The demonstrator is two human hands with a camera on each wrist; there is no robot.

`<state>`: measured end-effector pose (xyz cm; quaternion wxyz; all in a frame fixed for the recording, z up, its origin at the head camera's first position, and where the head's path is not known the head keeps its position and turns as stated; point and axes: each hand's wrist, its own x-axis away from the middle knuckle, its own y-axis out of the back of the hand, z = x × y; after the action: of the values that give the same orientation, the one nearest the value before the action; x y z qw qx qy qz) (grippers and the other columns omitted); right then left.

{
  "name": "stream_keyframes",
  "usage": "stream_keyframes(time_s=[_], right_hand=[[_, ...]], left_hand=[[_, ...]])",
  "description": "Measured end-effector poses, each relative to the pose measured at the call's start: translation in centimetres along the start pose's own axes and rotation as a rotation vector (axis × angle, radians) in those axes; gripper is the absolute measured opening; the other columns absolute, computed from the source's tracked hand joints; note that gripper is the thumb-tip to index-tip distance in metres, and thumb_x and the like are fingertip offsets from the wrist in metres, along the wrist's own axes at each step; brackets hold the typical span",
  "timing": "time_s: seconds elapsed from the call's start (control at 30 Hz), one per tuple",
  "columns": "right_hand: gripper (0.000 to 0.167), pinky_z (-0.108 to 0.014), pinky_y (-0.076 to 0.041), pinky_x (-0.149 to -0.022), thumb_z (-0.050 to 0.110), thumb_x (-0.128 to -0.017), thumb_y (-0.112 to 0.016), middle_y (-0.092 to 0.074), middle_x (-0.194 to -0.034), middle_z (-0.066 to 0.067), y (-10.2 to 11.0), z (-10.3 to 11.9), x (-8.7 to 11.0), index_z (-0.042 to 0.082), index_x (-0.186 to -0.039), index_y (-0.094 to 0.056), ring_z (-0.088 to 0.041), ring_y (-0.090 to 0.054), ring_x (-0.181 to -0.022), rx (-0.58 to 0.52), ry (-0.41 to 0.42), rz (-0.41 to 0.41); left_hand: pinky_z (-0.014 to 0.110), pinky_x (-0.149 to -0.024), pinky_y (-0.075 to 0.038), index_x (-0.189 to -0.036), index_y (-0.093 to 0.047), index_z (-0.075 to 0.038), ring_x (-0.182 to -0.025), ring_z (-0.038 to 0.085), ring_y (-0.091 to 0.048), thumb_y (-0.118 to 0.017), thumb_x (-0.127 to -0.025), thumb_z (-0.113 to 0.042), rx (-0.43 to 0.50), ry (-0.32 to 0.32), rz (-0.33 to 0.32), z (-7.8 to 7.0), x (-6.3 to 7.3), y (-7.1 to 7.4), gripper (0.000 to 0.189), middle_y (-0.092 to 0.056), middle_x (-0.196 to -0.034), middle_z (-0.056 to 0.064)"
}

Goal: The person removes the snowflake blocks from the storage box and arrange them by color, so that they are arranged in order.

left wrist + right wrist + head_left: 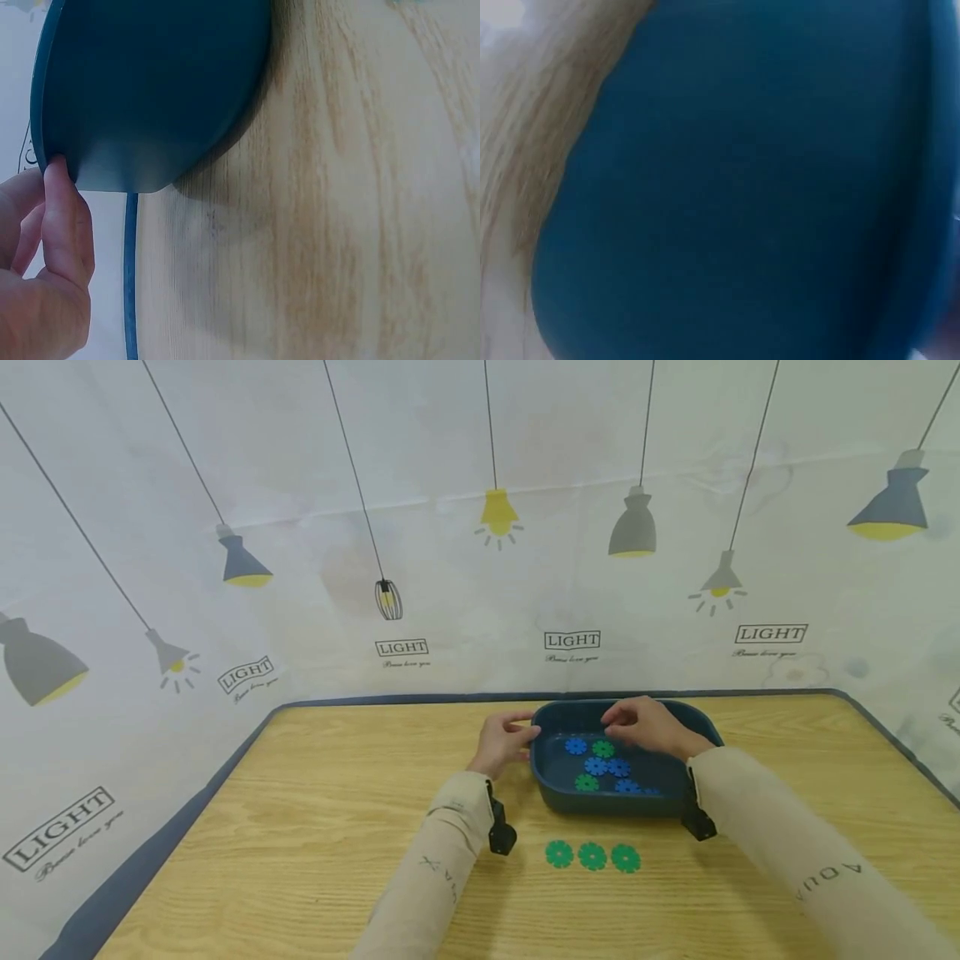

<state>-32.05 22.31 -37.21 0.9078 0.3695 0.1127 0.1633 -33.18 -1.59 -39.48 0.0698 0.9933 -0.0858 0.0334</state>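
Note:
A dark blue plastic basin (600, 806) stands on the table. My left hand (498, 745) grips its left end, and the left wrist view shows the thumb and fingers pinching the rim (41, 97). Over the basin's far right part hovers my right hand (651, 727), its fingers loosely bent with nothing seen between them. On the basin floor lie several blue notched plastic discs (596, 767) and green discs (602, 749). The right wrist view shows mostly the basin's outer wall (727, 187); the right fingers are nearly all hidden there.
Three green notched discs (592, 857) lie in a row on the wooden table (337, 827), in front of the basin. Behind the table hangs a white cloth (450, 543) printed with lamps. Dark cameras (501, 837) are strapped at both wrists.

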Motion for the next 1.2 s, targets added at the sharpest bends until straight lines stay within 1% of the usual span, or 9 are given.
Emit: stream_keyframes(time_s=[0.07,0.1,0.2,0.4,0.6,0.8,0.93,1.1,1.2], right_hand=[[0.022,-0.032,-0.051,-0.061,0.004,-0.084,-0.058,-0.061,-0.086,-0.012,0.0,-0.1,-0.2,-0.009,-0.102,-0.057,-0.027,-0.059,-0.072,-0.011,-0.029,0.008],[0.023,-0.032,-0.051,-0.062,0.004,-0.084,-0.058,-0.061,-0.087,-0.013,0.0,-0.1,-0.3,-0.010,-0.103,-0.057,-0.027,-0.059,-0.074,-0.020,-0.040,0.018],[0.027,-0.033,-0.051,-0.065,0.004,-0.085,-0.058,-0.061,-0.091,-0.015,-0.1,-0.2,-0.5,-0.011,-0.106,-0.054,-0.027,-0.059,-0.080,-0.047,-0.074,0.059],[0.034,-0.037,-0.050,-0.072,0.005,-0.084,-0.058,-0.058,-0.101,-0.022,-0.4,-0.1,-1.1,-0.013,-0.112,-0.050,-0.031,-0.056,-0.092,-0.041,-0.120,0.138],[0.036,-0.044,-0.044,-0.084,0.006,-0.083,-0.060,-0.054,-0.111,-0.025,-1.2,-0.4,-1.3,-0.011,-0.113,-0.052,-0.037,-0.050,-0.103,0.071,-0.132,0.163],[0.038,-0.045,-0.044,-0.083,0.006,-0.081,-0.063,-0.053,-0.113,-0.026,-1.7,-0.7,-1.2,-0.011,-0.113,-0.053,-0.039,-0.049,-0.104,0.121,-0.125,0.179],[0.037,-0.044,-0.044,-0.083,0.007,-0.080,-0.063,-0.054,-0.112,-0.024,-1.8,-0.9,-1.4,-0.010,-0.112,-0.054,-0.038,-0.050,-0.103,0.119,-0.140,0.179],[0.037,-0.043,-0.045,-0.082,0.006,-0.078,-0.065,-0.056,-0.108,-0.023,-2.0,-1.2,-1.8,-0.009,-0.110,-0.056,-0.036,-0.052,-0.101,0.121,-0.165,0.181],[0.037,-0.042,-0.046,-0.080,0.005,-0.077,-0.066,-0.057,-0.105,-0.022,-2.2,-1.4,-1.9,-0.009,-0.110,-0.056,-0.034,-0.053,-0.098,0.134,-0.174,0.183]], left_hand=[[0.035,-0.063,-0.053,-0.115,-0.059,-0.004,-0.080,0.028,-0.063,-0.062,-0.083,-0.009,-0.004,-0.006,-0.005,0.1,-0.1,0.0,0.033,-0.062,-0.093,0.016],[0.033,-0.059,-0.053,-0.113,-0.060,-0.006,-0.076,0.025,-0.063,-0.064,-0.082,-0.010,0.002,-0.027,0.000,0.3,-0.2,0.1,0.033,-0.062,-0.090,0.014],[0.032,-0.058,-0.053,-0.112,-0.061,-0.007,-0.073,0.022,-0.063,-0.065,-0.081,-0.011,-0.005,-0.028,0.000,0.4,-0.4,0.2,0.031,-0.062,-0.087,0.012],[0.033,-0.061,-0.053,-0.116,-0.059,-0.005,-0.085,0.031,-0.062,-0.063,-0.083,-0.009,0.003,0.016,-0.014,-0.2,-0.1,0.1,0.034,-0.062,-0.094,0.015],[0.036,-0.061,-0.053,-0.117,-0.057,-0.002,-0.087,0.035,-0.060,-0.062,-0.083,-0.009,0.010,0.007,-0.002,-0.3,0.3,0.0,0.035,-0.061,-0.091,0.014],[0.039,-0.063,-0.053,-0.115,-0.058,-0.003,-0.081,0.031,-0.062,-0.062,-0.083,-0.009,-0.003,-0.006,-0.008,-0.3,0.5,-0.2,0.033,-0.060,-0.089,0.014],[0.044,-0.068,-0.051,-0.117,-0.057,-0.003,-0.083,0.033,-0.062,-0.062,-0.083,-0.009,0.019,0.004,0.002,-0.4,0.4,-0.1,0.034,-0.060,-0.091,0.016],[0.046,-0.072,-0.049,-0.118,-0.055,0.001,-0.088,0.038,-0.059,-0.059,-0.084,-0.005,0.010,0.026,0.000,-1.7,1.4,0.0,0.034,-0.058,-0.091,0.017],[0.043,-0.069,-0.051,-0.117,-0.056,0.001,-0.084,0.035,-0.061,-0.060,-0.084,-0.005,0.001,0.018,-0.013,-1.8,1.5,0.0,0.033,-0.058,-0.088,0.016]])
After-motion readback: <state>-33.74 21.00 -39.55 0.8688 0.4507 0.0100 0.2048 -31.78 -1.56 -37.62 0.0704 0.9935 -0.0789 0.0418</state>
